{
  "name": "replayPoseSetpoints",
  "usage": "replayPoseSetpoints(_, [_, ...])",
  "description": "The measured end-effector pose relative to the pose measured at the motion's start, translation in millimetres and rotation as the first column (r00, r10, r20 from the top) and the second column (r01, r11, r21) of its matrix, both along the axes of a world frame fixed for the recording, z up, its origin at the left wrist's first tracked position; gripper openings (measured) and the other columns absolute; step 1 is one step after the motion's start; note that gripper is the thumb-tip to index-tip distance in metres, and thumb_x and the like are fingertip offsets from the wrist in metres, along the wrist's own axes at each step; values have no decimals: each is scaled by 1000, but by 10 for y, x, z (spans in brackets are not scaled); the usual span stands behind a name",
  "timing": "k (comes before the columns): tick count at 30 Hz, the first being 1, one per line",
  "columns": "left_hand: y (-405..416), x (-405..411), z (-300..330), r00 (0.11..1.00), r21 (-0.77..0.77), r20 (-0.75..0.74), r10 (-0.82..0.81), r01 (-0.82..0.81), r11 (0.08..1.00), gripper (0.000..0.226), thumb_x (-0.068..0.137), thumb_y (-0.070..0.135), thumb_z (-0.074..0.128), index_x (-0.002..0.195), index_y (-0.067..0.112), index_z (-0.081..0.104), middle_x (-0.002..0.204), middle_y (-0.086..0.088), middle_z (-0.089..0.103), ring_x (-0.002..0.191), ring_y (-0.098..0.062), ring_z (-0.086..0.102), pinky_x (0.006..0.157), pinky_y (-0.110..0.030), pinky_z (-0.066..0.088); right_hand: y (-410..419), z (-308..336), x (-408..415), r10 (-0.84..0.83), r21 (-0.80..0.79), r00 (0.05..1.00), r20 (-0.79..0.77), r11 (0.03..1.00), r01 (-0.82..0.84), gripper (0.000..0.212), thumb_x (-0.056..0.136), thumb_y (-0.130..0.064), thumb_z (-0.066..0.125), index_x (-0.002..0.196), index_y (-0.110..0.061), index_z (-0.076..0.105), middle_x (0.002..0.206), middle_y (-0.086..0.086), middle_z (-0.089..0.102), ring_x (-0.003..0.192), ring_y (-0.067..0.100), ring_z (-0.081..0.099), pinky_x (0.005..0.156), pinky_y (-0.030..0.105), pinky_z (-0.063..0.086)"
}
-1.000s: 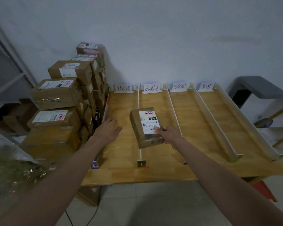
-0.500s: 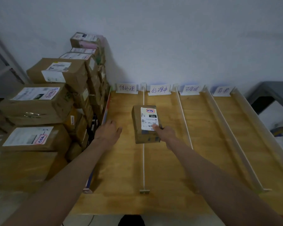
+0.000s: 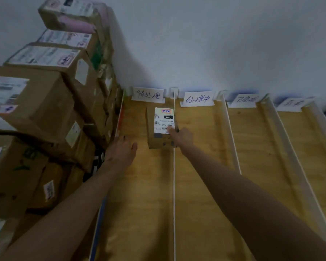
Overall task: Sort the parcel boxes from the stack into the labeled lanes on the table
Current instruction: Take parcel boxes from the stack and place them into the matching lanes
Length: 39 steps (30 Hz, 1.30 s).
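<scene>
1. Cardboard fills the left of the frame: the stack of parcel boxes [image 3: 45, 102] rises in rough brown tiers against the pale wall, each with a white shipping label, some wrapped in glossy tape.
2. Left of centre, the left hand [image 3: 121, 150] lies flat on the table with fingers straight and spread, holding nothing, between the stack and the parcel.
3. At centre, the small parcel box [image 3: 161, 128] lies in the first lane [image 3: 139, 185], its far end near the handwritten paper sign [image 3: 148, 95] and its right edge against the thin white divider [image 3: 174, 185]. It is an oblong brown carton with a white printed label on top and dark scuffs on its near face.
4. Just right of it, the right hand [image 3: 181, 138] holds the parcel's near right corner, thumb on the label and fingers apparently curled down the side.
5. My judgement: the placing step for this parcel is nearly finished. What comes next calls for letting go, then reaching back to the stack for another box and reading its label.
6. Further right, the wooden table [image 3: 201, 166] shows yellow grain, split by white angled rails [image 3: 231, 147] into three more lanes, each headed by a paper sign [image 3: 198, 99]; the two rightmost signs are too blurred to read.
</scene>
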State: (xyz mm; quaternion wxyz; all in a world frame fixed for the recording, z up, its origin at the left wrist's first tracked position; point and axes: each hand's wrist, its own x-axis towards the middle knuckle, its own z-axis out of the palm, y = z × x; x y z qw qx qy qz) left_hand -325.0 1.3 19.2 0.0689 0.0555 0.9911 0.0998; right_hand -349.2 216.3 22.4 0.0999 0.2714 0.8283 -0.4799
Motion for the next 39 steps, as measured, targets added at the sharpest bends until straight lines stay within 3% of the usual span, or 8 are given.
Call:
replayPoseSetpoints(5, [28,-369,-291,1000,18,15,7,-8,1000,38,101,35,42,115,5,60,120,-15,58,106,-29,58,90,-39,51,-93,-377,-534,2,49,999,38,999,-4,60,90,-52,59,114,2,62,109,18,65,98,36,65,86,48,55])
replayPoseSetpoints(11, [42,-554,-563,999,36,18,-32,31,999,38,99,35,43,114,5,62,112,-13,62,103,-27,59,91,-39,49,-74,-1034,-962,-23,104,995,98,995,13,89,70,-78,45,114,-3,61,110,18,64,96,36,64,87,49,55])
replayPoseSetpoints(18, [-4,-661,-717,999,41,42,-19,17,999,40,100,37,42,117,6,61,113,-12,62,101,-27,60,86,-39,51,-103,-928,-1098,-39,186,995,91,982,22,72,91,-61,49,125,2,54,123,19,53,110,38,55,96,50,49])
replayPoseSetpoints(22, [-30,-694,-722,998,40,59,-19,16,999,41,100,38,41,118,7,61,114,-11,62,103,-26,59,88,-39,50,-49,-1072,-1153,-41,182,996,79,983,26,68,88,-62,49,118,-1,56,115,16,63,102,33,62,88,49,54])
replayPoseSetpoints(26, [-5,-646,-571,999,6,45,-27,27,1000,39,100,38,41,114,9,61,112,-10,62,107,-25,57,91,-39,49,-25,-697,-947,-82,168,996,28,983,76,52,94,-46,56,123,-3,48,119,14,60,106,33,61,87,48,55])
replayPoseSetpoints(31, [113,-423,-124,998,-26,-12,-69,69,997,34,101,37,40,109,11,61,111,-8,63,100,-23,60,86,-36,50,121,-127,-394,128,374,990,-58,922,-98,41,100,-37,46,119,0,49,118,17,57,110,34,53,79,36,40])
replayPoseSetpoints(35, [149,5,252,995,-27,-71,-74,72,997,40,100,38,38,114,10,63,116,-10,63,103,-26,60,91,-38,49,245,308,301,304,598,951,-49,772,-216,47,101,-39,42,133,-5,46,131,14,51,122,32,46,97,41,40])
replayPoseSetpoints(39, [133,615,559,988,-71,-121,-92,84,994,43,101,41,36,118,10,61,117,-11,62,107,-27,58,93,-37,46,330,572,1102,384,681,923,-18,681,-270,50,102,-41,39,138,-8,43,137,11,48,128,30,42,104,42,37])
